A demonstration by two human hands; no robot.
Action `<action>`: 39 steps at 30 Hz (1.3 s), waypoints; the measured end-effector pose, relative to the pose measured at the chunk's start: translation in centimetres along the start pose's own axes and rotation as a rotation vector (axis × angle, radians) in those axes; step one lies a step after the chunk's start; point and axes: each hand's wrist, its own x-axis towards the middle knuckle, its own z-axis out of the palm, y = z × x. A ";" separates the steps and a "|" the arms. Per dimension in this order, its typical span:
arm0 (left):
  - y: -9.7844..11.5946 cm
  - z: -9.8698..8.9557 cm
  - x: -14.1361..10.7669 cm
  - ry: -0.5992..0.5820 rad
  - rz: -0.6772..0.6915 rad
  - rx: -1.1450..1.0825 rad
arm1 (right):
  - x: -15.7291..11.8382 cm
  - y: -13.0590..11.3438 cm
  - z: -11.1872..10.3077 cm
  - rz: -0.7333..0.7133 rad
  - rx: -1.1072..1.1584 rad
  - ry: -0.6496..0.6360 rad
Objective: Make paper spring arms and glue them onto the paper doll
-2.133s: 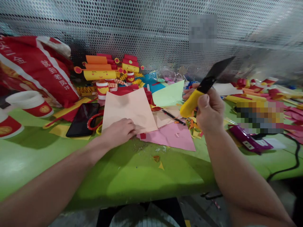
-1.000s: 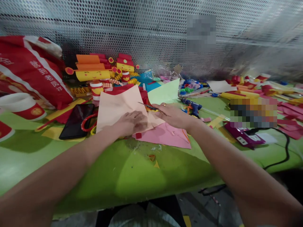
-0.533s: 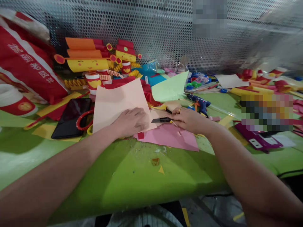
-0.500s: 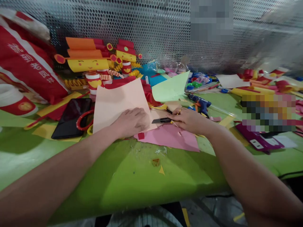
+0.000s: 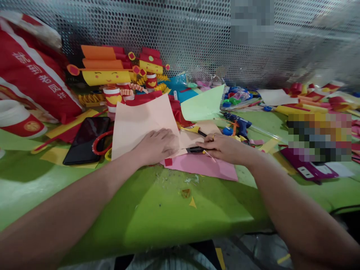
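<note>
My left hand (image 5: 159, 145) lies open, fingers stretched out, on a pale peach sheet of paper (image 5: 142, 116) and presses near its lower right corner. Closed round a black utility knife (image 5: 196, 149), my right hand (image 5: 225, 148) points the blade left toward that sheet's right edge. I cannot tell whether the blade touches the paper. Below the knife is a pink sheet (image 5: 202, 167) with a small red square (image 5: 168, 162) at its left. Just beyond the knife lie yellow-and-black scissors (image 5: 194, 129), partly covered.
Red-handled scissors (image 5: 99, 143) and a black phone (image 5: 86, 140) lie left of the sheet. Paper figures (image 5: 106, 77) and a red bag (image 5: 33, 71) stand behind. A blue glue gun (image 5: 239, 122) and a purple power strip (image 5: 305, 165) are to the right. Yellow scraps dot the green table (image 5: 157, 221).
My right hand has brought the knife slightly toward me and turned it, so its blade looks narrower. My left hand stays in place on the peach sheet.
</note>
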 end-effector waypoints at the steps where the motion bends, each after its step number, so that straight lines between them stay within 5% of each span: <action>1: 0.0 0.0 0.0 0.000 -0.001 0.001 | 0.0 -0.1 0.0 -0.003 0.000 0.005; 13: 0.2 0.2 -0.1 0.032 0.021 0.030 | 0.0 0.3 0.2 -0.106 0.009 0.019; 39: 0.2 0.2 -0.1 0.012 0.015 0.063 | 0.5 -0.5 0.4 -0.044 0.025 0.006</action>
